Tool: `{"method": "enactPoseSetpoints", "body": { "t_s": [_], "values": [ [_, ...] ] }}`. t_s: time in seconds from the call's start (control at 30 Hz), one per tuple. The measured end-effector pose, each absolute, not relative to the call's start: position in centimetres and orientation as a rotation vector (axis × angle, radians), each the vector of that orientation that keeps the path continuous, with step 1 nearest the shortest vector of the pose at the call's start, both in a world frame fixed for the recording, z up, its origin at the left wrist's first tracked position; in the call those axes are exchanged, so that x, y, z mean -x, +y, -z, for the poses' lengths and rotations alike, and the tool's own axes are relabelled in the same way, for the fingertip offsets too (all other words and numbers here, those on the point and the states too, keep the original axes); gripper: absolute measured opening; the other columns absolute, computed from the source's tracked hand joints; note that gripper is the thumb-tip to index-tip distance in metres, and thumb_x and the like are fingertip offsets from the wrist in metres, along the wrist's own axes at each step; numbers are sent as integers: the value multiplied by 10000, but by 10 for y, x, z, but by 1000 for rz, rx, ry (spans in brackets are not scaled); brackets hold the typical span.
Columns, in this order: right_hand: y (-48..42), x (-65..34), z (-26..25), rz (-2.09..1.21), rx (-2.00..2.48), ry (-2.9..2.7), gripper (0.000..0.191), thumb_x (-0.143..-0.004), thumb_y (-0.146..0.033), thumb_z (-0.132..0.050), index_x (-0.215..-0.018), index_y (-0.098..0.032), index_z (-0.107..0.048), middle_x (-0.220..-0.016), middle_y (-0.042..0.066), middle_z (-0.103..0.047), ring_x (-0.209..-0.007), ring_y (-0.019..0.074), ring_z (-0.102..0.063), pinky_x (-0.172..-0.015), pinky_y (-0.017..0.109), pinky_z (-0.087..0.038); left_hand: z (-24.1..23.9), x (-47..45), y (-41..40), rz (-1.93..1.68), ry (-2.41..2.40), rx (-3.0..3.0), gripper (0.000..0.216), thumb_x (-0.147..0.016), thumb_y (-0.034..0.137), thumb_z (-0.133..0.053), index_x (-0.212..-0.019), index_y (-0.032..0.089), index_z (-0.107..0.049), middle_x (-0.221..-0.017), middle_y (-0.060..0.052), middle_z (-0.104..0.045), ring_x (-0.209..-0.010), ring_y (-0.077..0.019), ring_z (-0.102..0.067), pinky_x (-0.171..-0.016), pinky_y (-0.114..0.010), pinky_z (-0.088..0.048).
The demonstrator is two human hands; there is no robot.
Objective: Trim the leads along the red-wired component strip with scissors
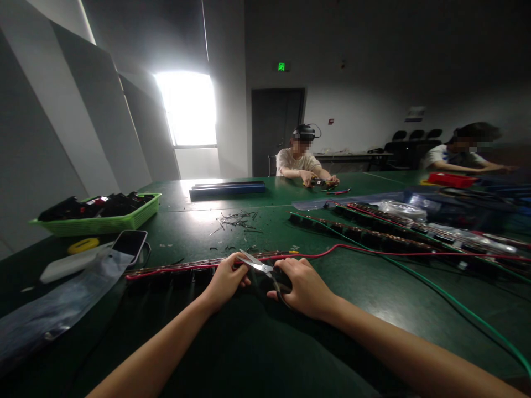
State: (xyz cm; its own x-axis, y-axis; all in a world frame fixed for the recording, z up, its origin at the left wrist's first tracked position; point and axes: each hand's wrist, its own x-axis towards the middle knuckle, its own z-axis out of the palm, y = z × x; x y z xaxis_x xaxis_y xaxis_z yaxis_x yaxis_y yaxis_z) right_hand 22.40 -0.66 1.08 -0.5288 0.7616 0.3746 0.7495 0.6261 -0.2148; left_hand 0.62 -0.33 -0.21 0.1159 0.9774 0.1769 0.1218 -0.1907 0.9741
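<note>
Grey walls (226, 110) are dimly lit; detail in the window (186, 110) is burnt out by glare. Green tabletop (365, 287), smooth and faintly glossy, is swallowed by shadow at the near side and cut off at the right edge. Two people are seen across it: the person opposite (298, 160) with hands raised over small parts, the person at far right (452, 155) badly blurred. At left, a lime-green plastic basket (95, 224) is heaped with black parts, hard to identify. Clear, crinkled plastic bag (78, 298) is cut off at the left edge. Long strip (174, 272) of black blocks, topped with red and copper-toned wires, is laid crosswise, partly covered by the left hand (227, 279). Left fingers are curled there; whether anything is pinched cannot be told. Scissors (262, 267) are gripped in the right hand (307, 287), dark handles mostly hidden. Slim, pointed metal blades are parted just beside the left fingertips. Thin, dark, splinter-like clippings (234, 220) are scattered beyond the strip.
</note>
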Motion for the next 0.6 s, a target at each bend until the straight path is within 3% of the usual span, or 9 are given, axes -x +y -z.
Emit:
{"method": "enactPoseSetpoints", "body": {
  "t_s": [0.6],
  "values": [
    [-5,-224,-10,-86,1162,-2409,565,-690,-571,-729,-1075,-178,-598,-1035,92,-673,-968,256,-605,-862,366,-393,4,-5,-3,-1203,1140,-1502,220,-805,320,-571,-914,136,-621,-634,4,-619,-528,-104,-598,-474,-186,-452]
  ]
}}
